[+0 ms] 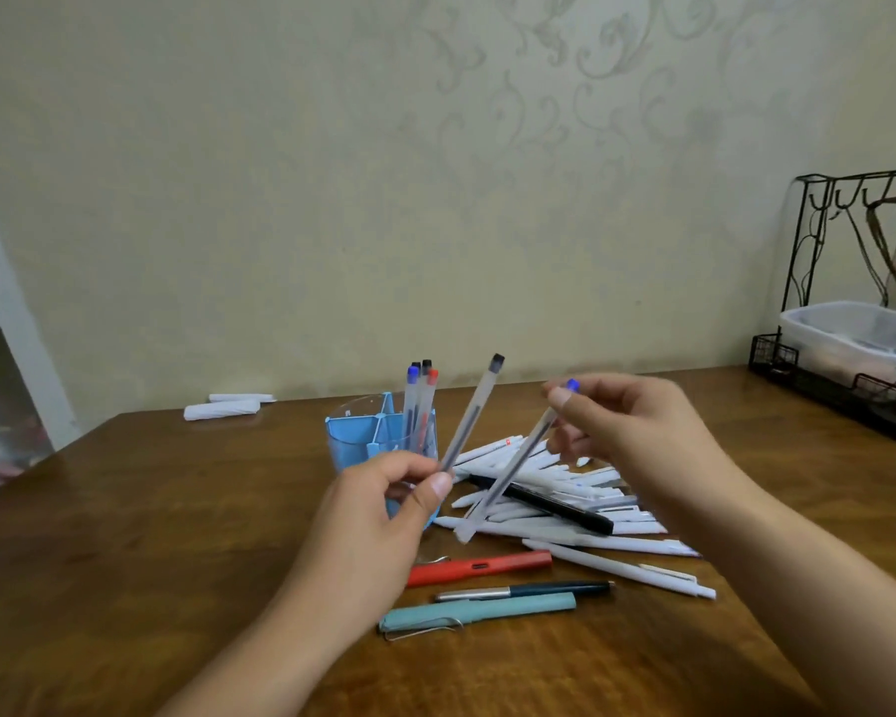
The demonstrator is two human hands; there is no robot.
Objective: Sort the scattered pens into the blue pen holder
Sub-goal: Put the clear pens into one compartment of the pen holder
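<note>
The blue pen holder (353, 441) stands mid-table with several clear gel pens (419, 401) upright in its right compartment. My left hand (384, 514) pinches the lower end of a clear black-capped pen (474, 411), which tilts up to the right just in front of the holder. My right hand (637, 437) pinches the top of a clear blue-capped pen (508, 481) that slants down to the left over the pile. A heap of white pens (565, 509) with one black pen (544, 504) lies on the table to the right of the holder.
A red pen (479, 567), a dark teal pen (528, 591) and a light teal pen (477, 615) lie near the front. Folded white paper (223, 407) sits at the far table edge. A black wire rack (849, 323) with a plastic box stands at the right.
</note>
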